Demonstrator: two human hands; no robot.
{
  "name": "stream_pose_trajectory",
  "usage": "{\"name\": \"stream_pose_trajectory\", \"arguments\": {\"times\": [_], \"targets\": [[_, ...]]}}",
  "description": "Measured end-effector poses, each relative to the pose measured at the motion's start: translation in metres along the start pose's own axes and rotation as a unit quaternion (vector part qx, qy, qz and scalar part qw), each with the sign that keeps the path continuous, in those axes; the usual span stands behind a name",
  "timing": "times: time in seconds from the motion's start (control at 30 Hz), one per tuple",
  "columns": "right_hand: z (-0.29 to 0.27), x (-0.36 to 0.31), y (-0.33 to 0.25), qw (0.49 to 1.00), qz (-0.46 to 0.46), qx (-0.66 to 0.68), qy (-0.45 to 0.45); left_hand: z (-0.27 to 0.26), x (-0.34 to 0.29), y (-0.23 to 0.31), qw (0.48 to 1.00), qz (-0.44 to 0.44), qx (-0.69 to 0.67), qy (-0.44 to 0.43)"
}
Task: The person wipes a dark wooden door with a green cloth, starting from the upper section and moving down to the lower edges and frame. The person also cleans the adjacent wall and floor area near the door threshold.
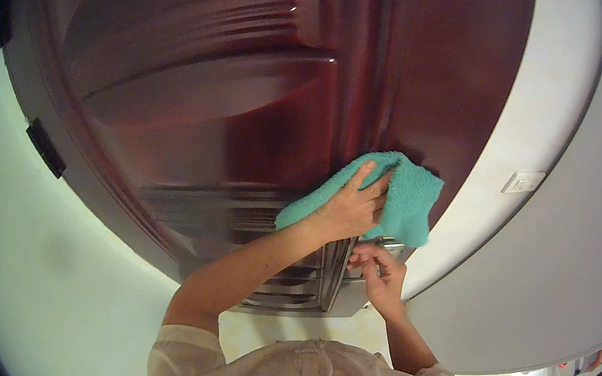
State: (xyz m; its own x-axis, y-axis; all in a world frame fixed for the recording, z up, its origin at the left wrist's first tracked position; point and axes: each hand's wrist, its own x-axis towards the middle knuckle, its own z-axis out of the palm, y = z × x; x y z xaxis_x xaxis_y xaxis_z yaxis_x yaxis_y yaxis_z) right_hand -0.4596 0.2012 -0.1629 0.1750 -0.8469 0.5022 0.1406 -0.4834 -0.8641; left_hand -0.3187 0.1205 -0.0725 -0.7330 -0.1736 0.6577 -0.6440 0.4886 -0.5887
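Observation:
A teal fluffy cloth (412, 195) lies bunched against a glossy dark red panelled door (279, 124). My left hand (353, 208) grips the cloth and presses it to the door near its edge; some of its fingers disappear into the folds. Just below, my right hand (380, 271) is closed, with bent fingers and thumb drawn together beside the door's edge (335, 272). What its fingertips hold, if anything, is hidden. A shiny metal fitting (391, 244) shows between the cloth and my right hand.
To the right runs a white wall strip with a switch plate (524, 182), then a large grey panel (530, 294). Dark hinges (46, 148) line the door's left side. Several items on shelves (589, 367) stand at the lower right. Pale floor (267, 328) shows below.

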Motion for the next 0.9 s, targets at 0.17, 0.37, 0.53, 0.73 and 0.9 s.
{"name": "stream_pose_trajectory", "arguments": {"times": [0.17,0.37,0.53,0.73,0.9], "targets": [[-0.018,0.021,-0.013,0.993,-0.024,0.036,0.112,-0.013,0.061,-0.027,0.995,0.018,-0.067,0.066],[-0.03,0.064,-0.05,0.973,-0.143,-0.011,0.182,-0.057,0.162,-0.075,0.98,-0.114,0.059,0.151],[-0.037,0.09,-0.062,0.94,-0.243,-0.068,0.231,-0.023,0.138,-0.047,0.995,0.04,0.063,0.061],[-0.036,0.113,-0.07,0.926,-0.279,-0.132,0.217,-0.06,0.078,-0.078,0.991,-0.119,0.063,0.0],[-0.003,0.126,-0.085,0.895,-0.363,-0.21,0.151,-0.101,0.007,-0.101,0.953,-0.285,0.1,-0.022]]}}
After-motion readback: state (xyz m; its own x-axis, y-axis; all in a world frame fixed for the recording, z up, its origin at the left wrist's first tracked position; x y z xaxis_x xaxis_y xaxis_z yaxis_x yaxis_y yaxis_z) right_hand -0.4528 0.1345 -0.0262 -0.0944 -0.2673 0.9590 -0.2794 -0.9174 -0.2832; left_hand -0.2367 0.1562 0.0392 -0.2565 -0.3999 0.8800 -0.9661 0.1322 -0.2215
